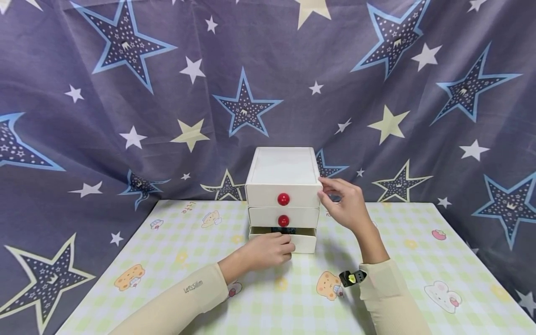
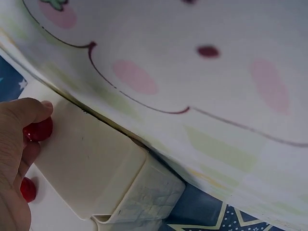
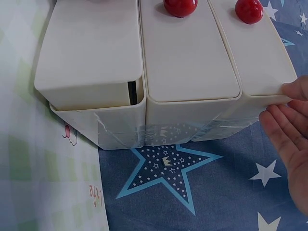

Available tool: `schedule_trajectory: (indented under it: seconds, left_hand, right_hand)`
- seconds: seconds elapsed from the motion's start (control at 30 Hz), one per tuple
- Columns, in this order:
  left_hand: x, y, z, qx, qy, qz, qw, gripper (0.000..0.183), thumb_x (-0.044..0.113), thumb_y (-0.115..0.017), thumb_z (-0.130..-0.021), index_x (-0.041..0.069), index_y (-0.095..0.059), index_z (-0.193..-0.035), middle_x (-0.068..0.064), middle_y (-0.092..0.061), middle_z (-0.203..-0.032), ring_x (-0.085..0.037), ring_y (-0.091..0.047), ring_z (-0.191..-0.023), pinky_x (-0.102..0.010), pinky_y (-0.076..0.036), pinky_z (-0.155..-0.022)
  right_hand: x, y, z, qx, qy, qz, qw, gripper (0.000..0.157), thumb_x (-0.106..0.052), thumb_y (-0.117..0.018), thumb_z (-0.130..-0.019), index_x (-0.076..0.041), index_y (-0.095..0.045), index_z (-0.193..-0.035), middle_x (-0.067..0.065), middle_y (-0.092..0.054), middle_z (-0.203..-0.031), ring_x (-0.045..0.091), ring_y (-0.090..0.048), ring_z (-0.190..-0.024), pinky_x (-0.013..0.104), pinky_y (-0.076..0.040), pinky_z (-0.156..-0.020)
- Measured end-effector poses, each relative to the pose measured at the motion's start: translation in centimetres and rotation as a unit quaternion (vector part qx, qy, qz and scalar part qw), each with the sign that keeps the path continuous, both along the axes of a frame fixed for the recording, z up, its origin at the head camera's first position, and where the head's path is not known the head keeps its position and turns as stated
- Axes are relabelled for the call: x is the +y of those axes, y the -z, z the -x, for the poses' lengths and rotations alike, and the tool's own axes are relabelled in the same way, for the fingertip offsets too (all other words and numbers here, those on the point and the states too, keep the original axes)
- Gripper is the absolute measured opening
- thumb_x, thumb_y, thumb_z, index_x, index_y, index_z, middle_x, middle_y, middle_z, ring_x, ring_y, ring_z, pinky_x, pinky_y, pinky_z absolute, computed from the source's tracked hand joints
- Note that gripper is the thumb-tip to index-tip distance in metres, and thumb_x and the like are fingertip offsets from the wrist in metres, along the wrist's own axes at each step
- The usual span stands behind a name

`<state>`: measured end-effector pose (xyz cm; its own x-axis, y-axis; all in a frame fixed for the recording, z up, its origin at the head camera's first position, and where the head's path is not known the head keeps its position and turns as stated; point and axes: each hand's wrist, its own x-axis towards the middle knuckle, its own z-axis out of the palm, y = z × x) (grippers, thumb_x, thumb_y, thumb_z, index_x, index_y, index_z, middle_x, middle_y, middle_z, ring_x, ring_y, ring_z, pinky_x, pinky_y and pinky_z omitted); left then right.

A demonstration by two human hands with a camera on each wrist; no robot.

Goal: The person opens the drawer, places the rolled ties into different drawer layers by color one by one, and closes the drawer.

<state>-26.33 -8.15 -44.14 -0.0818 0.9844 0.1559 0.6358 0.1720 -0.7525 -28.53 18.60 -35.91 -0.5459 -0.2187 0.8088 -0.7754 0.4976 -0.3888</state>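
Observation:
A white three-drawer cabinet (image 1: 284, 165) stands at the back of the table, with round red knobs on its drawers. Its bottom drawer (image 1: 304, 243) is pulled partway out, and something dark (image 1: 289, 230) shows inside. My left hand (image 1: 268, 251) is at the front of that drawer, pinching its red knob (image 2: 39, 130) between thumb and fingers. At the cabinet's upper right front corner, my right hand (image 1: 345, 202) holds the edge, thumb (image 3: 296, 89) on the front and fingers against the side. The upper two drawers are closed.
A checked cloth with cartoon animals covers the table (image 1: 167, 251). Behind it hangs a dark blue curtain (image 1: 289, 56) printed with stars. A small black item with a yellow mark (image 1: 352, 278) is by the right cuff.

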Motion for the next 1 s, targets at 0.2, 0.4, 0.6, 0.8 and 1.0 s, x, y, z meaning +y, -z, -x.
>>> schedule_trajectory:
  seconds: [0.2, 0.4, 0.6, 0.8, 1.0]
  left_hand:
    - [0.08, -0.35, 0.28, -0.004, -0.005, 0.0, 1.0, 0.014, 0.018, -0.065, -0.096, 0.026, -0.074, -0.089, 0.008, -0.058, -0.1, -0.014, -0.054, -0.098, -0.023, -0.051, -0.08]
    - [0.12, -0.34, 0.54, 0.007, -0.007, 0.004, 0.9999, 0.015, 0.017, -0.065, -0.095, 0.027, -0.074, -0.087, 0.009, -0.058, -0.099, -0.013, -0.054, -0.098, -0.023, -0.052, -0.082]
    - [0.21, -0.38, 0.58, 0.011, -0.01, 0.009, 0.9998, 0.015, 0.019, -0.065, -0.095, 0.028, -0.074, -0.087, 0.009, -0.058, -0.098, -0.013, -0.054, -0.097, -0.023, -0.052, -0.083]
    - [0.26, -0.21, 0.8, 0.021, -0.012, 0.011, 0.9997, 0.015, 0.02, -0.065, -0.096, 0.028, -0.075, -0.087, 0.009, -0.057, -0.097, -0.013, -0.054, -0.097, -0.023, -0.052, -0.084]
    - [0.29, -0.13, 0.93, 0.032, -0.006, 0.011, 0.9994, 0.017, 0.018, -0.066, -0.096, 0.029, -0.074, -0.086, 0.008, -0.058, -0.098, -0.013, -0.056, -0.098, -0.024, -0.052, -0.085]
  right_hand:
    - [0.0, -0.05, 0.06, 0.004, 0.0, 0.002, 1.0, 0.033, 0.0, -0.076, -0.089, 0.002, -0.073, -0.121, 0.014, -0.074, -0.102, 0.026, -0.073, -0.088, 0.039, -0.062, -0.077]
    - [0.01, 0.1, 0.17, 0.009, -0.003, 0.006, 1.0, 0.034, 0.001, -0.077, -0.088, 0.003, -0.073, -0.121, 0.014, -0.074, -0.101, 0.027, -0.073, -0.087, 0.041, -0.062, -0.076]
    - [0.0, 0.23, 0.14, 0.006, -0.002, 0.005, 1.0, 0.034, 0.001, -0.076, -0.088, 0.002, -0.073, -0.122, 0.013, -0.074, -0.101, 0.026, -0.073, -0.087, 0.041, -0.062, -0.076]
    - [-0.03, 0.26, 0.11, 0.005, 0.002, 0.001, 1.0, 0.035, 0.001, -0.077, -0.088, 0.002, -0.072, -0.122, 0.014, -0.073, -0.102, 0.026, -0.073, -0.088, 0.037, -0.062, -0.077]
    - [-0.05, 0.14, 0.05, 0.004, 0.0, 0.002, 1.0, 0.034, 0.001, -0.076, -0.088, 0.002, -0.072, -0.122, 0.014, -0.074, -0.102, 0.026, -0.073, -0.088, 0.036, -0.062, -0.078]
